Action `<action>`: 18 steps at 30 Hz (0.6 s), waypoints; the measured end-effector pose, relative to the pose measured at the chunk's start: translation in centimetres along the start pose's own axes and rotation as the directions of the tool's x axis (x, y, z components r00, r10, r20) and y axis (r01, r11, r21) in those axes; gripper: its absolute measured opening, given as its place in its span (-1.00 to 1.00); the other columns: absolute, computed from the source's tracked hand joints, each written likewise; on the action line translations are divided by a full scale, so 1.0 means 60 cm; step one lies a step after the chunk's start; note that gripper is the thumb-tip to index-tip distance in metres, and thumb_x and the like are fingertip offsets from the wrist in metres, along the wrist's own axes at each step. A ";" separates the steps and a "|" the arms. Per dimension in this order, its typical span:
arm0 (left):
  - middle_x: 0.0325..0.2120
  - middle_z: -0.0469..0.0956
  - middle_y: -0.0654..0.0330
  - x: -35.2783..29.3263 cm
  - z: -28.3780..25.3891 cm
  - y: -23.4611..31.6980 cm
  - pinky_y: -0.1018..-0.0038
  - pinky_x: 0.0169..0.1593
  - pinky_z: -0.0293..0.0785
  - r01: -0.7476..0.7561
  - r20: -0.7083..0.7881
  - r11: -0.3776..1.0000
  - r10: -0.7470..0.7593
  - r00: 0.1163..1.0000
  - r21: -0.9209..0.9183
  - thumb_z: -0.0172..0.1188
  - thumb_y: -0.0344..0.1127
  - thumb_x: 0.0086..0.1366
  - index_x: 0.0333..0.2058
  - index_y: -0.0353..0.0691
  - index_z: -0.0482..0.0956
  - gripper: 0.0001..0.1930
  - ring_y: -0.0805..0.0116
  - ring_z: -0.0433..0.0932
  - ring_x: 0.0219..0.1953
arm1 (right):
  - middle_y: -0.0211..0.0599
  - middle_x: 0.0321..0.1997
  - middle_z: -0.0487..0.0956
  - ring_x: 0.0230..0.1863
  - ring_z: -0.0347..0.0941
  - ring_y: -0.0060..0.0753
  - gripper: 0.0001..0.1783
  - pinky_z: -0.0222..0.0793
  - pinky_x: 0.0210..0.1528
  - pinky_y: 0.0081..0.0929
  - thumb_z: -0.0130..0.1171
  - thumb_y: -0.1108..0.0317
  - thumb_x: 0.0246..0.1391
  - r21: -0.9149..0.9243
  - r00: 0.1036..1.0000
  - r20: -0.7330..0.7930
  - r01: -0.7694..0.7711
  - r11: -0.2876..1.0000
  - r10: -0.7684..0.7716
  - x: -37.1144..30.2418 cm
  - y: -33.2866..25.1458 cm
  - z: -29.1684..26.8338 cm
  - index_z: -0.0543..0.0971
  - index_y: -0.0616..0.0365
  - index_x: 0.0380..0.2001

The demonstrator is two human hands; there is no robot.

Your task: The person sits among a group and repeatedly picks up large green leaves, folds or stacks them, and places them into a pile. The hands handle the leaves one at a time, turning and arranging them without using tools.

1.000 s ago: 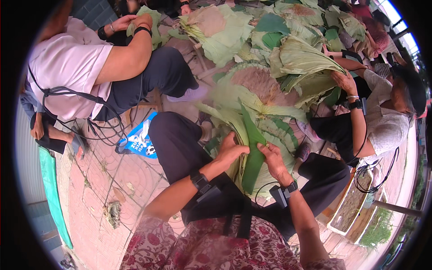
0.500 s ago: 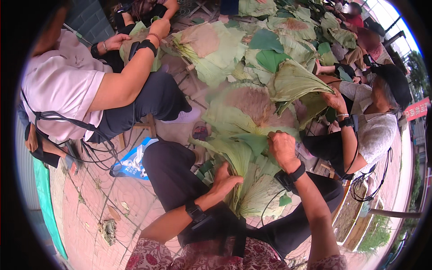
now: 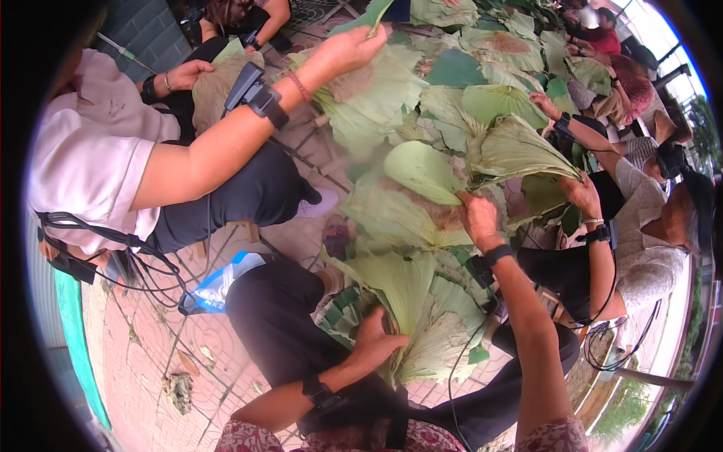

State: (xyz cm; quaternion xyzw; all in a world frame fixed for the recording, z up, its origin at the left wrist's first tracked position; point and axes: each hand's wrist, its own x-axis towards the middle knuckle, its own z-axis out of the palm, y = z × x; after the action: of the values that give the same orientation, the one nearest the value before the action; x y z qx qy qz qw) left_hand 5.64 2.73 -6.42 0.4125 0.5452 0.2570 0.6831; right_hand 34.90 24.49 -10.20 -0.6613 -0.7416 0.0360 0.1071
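My left hand (image 3: 374, 340) is closed around the gathered base of a stack of pale green lotus leaves (image 3: 398, 286) over my lap, its thumb pressed on the folds. Farther forward and to the right, my right hand (image 3: 482, 220) pinches the edge of a single yellow-green lotus leaf (image 3: 422, 170), which spreads to the left above the pile. Beneath it lie large, partly browned lotus leaves (image 3: 392, 215). Smaller dark green leaf pieces (image 3: 343, 316) show beside my left hand.
At left, a person in a pale shirt (image 3: 90, 135) raises a green leaf piece (image 3: 361, 21). A person at right (image 3: 640, 233) holds a leaf bundle (image 3: 520, 151). A blue-white bag (image 3: 222, 282) stands by my knee; black cables (image 3: 147, 275) hang nearby. More people sit farther back.
My right hand has moved forward from the lap stack and now holds a single leaf. My left hand stays on its stack. The left person's raised arm has swung up and right.
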 end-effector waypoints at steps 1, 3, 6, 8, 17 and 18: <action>-0.18 0.64 0.11 0.000 0.000 -0.003 0.49 -0.22 0.56 -0.024 0.010 0.999 0.023 1.000 0.035 0.29 -0.60 0.06 0.16 -0.36 0.36 -0.37 0.41 0.62 -0.24 | -0.03 -0.14 0.64 -0.23 0.60 0.15 -0.59 0.51 -0.16 -0.03 0.16 0.44 0.00 0.090 0.997 0.004 -0.082 0.993 0.082 -0.001 0.009 0.025 0.64 0.00 -0.02; -0.18 0.64 0.11 0.001 0.000 -0.008 0.48 -0.21 0.56 -0.038 0.002 0.998 0.038 0.999 0.053 0.29 -0.60 0.07 0.17 -0.37 0.36 -0.37 0.41 0.62 -0.24 | 0.02 -0.09 0.65 -0.18 0.60 0.20 -0.60 0.52 -0.10 -0.07 0.15 0.45 -0.01 0.266 0.969 0.041 -0.245 0.932 0.243 0.000 0.024 0.050 0.66 0.03 -0.04; -0.18 0.63 0.11 0.005 -0.001 -0.030 0.49 -0.20 0.57 0.001 -0.023 0.996 0.001 1.000 0.090 0.30 -0.61 0.07 0.16 -0.38 0.36 -0.38 0.40 0.62 -0.22 | 0.10 -0.04 0.64 -0.09 0.59 0.20 -0.63 0.50 0.00 -0.17 0.13 0.48 0.03 0.382 0.938 -0.078 -0.285 0.879 0.338 0.048 0.058 0.031 0.67 0.13 -0.06; -0.18 0.63 0.12 0.007 -0.004 -0.032 0.49 -0.19 0.57 0.031 -0.034 0.997 -0.029 0.999 0.076 0.30 -0.61 0.07 0.15 -0.37 0.36 -0.38 0.39 0.62 -0.21 | 0.10 -0.02 0.63 -0.02 0.57 0.17 -0.64 0.48 0.05 -0.18 0.11 0.50 0.06 0.428 0.910 -0.256 -0.194 0.883 0.325 0.074 0.038 -0.010 0.64 0.18 -0.04; -0.08 0.60 -0.02 -0.002 -0.010 0.000 0.37 0.11 0.43 0.102 -0.036 0.989 -0.106 0.994 -0.104 0.38 -0.38 -0.04 0.08 -0.40 0.43 -0.36 0.19 0.56 -0.02 | 0.12 0.27 0.44 0.22 0.41 0.24 -0.47 0.38 0.20 -0.03 0.05 0.19 0.27 0.108 0.959 0.082 -0.279 0.954 0.271 0.000 0.040 0.137 0.39 0.17 0.25; -0.09 0.60 -0.01 -0.002 -0.010 0.002 0.38 0.10 0.43 0.103 -0.036 0.990 -0.107 0.994 -0.098 0.38 -0.38 -0.03 0.07 -0.40 0.43 -0.36 0.21 0.56 -0.02 | 0.19 0.29 0.40 0.23 0.39 0.29 -0.40 0.35 0.24 0.02 0.05 0.08 0.28 -0.005 0.917 0.273 -0.302 0.953 0.292 -0.005 0.046 0.168 0.35 0.17 0.28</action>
State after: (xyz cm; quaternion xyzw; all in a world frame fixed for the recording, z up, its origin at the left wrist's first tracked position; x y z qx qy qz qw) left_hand 5.05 2.89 -6.30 0.3447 0.5673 0.2550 0.7031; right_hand 35.55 25.44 -20.61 -0.7528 -0.6395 0.1556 0.0101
